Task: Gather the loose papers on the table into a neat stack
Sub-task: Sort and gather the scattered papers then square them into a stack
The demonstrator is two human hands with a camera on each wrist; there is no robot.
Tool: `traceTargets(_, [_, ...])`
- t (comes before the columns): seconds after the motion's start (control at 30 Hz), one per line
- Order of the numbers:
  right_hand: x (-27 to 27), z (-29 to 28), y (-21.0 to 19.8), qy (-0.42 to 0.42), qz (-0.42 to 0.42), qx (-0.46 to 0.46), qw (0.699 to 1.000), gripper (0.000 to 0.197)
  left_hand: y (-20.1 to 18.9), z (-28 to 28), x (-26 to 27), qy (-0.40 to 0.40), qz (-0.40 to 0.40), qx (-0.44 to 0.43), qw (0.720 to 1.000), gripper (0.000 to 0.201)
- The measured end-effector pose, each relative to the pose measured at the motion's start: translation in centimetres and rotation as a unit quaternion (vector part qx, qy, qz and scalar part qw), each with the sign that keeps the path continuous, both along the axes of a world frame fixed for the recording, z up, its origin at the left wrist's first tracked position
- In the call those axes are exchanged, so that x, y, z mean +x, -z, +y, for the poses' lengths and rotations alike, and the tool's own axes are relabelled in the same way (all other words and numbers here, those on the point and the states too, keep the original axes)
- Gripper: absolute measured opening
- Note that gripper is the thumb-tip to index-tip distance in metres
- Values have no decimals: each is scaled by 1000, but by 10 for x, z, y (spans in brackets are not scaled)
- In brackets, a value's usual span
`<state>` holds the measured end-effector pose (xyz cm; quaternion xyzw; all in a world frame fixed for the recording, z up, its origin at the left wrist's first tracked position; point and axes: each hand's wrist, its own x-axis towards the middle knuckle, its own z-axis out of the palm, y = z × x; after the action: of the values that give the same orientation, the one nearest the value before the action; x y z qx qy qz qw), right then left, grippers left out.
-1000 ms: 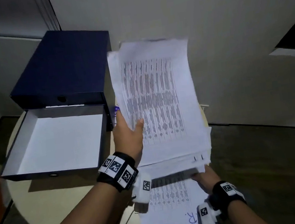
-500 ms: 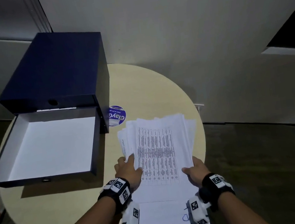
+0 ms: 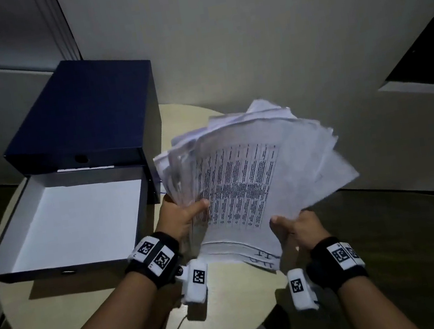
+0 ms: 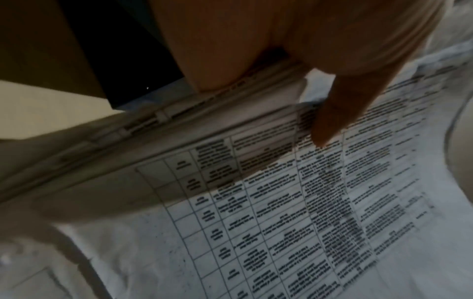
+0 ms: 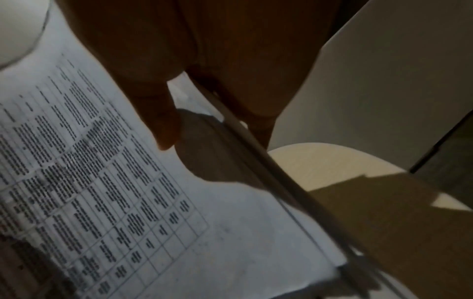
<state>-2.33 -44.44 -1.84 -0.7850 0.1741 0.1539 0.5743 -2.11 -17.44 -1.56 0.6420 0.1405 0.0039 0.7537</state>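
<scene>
A thick bundle of printed papers (image 3: 251, 176) is lifted off the round table (image 3: 96, 306) and tilted up to the right, its sheets fanned at the far end. My left hand (image 3: 181, 216) grips the bundle's left edge, thumb on the top sheet. My right hand (image 3: 294, 226) grips the near right corner, thumb on top. In the left wrist view the thumb (image 4: 330, 121) presses the tabled top sheet (image 4: 307, 212), fingers under the edge. In the right wrist view the thumb (image 5: 163, 125) lies on the same sheet (image 5: 153, 202), with the bundle's edge (image 5: 276, 178) seen side on.
A dark blue box (image 3: 86, 113) stands at the table's back left, its white-lined drawer (image 3: 73, 223) pulled out towards me. A pale wall (image 3: 247, 34) rises behind the table. Dark floor (image 3: 415, 234) lies to the right.
Half a second ago the papers lay flat on the table under both hands. Now both hands hold the bundle raised and tilted up to the right.
</scene>
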Motion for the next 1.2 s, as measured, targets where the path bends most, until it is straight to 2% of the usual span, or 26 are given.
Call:
traceTargets(0.1, [7, 0, 14, 46, 63, -16, 997, 31, 5, 4, -1, -7, 15, 3, 1000, 46])
traceTargets(0.17, [6, 4, 21, 112, 64, 52, 990, 25, 9, 6, -1, -21, 2, 1, 1000, 60])
traceTargets(0.23, [2, 6, 19, 149, 44, 85, 984, 11, 9, 11, -2, -38, 5, -5, 999, 53])
traceTargets(0.33, [-1, 7, 21, 183, 28, 93, 978, 16, 10, 13, -7, -41, 6, 3, 999, 48])
traceTargets(0.43, [-4, 19, 25, 167, 15, 72, 983, 4, 12, 5, -10, -39, -4, 53, 998, 41])
traceTargets(0.5, [-1, 23, 19, 157, -24, 61, 985, 4, 4, 0, -4, -33, -21, 103, 994, 33])
traceTargets(0.57, [5, 26, -1, 156, -56, 35, 986, 10, -10, -1, 4, -40, -37, 143, 988, 22])
traceTargets(0.7, [14, 23, -55, 159, -83, 2, 984, 41, -56, 1, 9, -97, -145, 86, 981, 28])
traceTargets(0.73, [13, 23, -67, 168, -87, 48, 981, 42, -65, 1, 6, -90, -173, 85, 977, 27])
traceTargets(0.8, [9, 25, -78, 118, -105, 116, 981, 35, -67, 5, -2, -60, -198, 98, 973, 28])
traceTargets(0.83, [7, 26, -73, 88, -116, 159, 977, 31, -61, 6, -5, -48, -185, 89, 977, 31])
traceTargets(0.87, [4, 29, -68, 63, -150, 150, 975, 27, -55, 6, -8, -44, -159, 64, 984, 34])
traceTargets(0.97, [3, 27, -41, 77, -196, 104, 972, 34, -31, 8, -13, -37, -114, 53, 991, 41])
traceTargets(1.07, [5, 29, -34, 79, -203, 121, 969, 39, -22, 14, -12, -43, -81, 75, 993, 41])
traceTargets(1.13, [10, 31, -36, 81, -210, 122, 967, 33, -26, 14, -9, -35, -88, 69, 993, 35])
traceTargets(1.2, [16, 32, -37, 76, -215, 117, 967, 28, -33, 17, -3, -11, -113, 43, 993, 46])
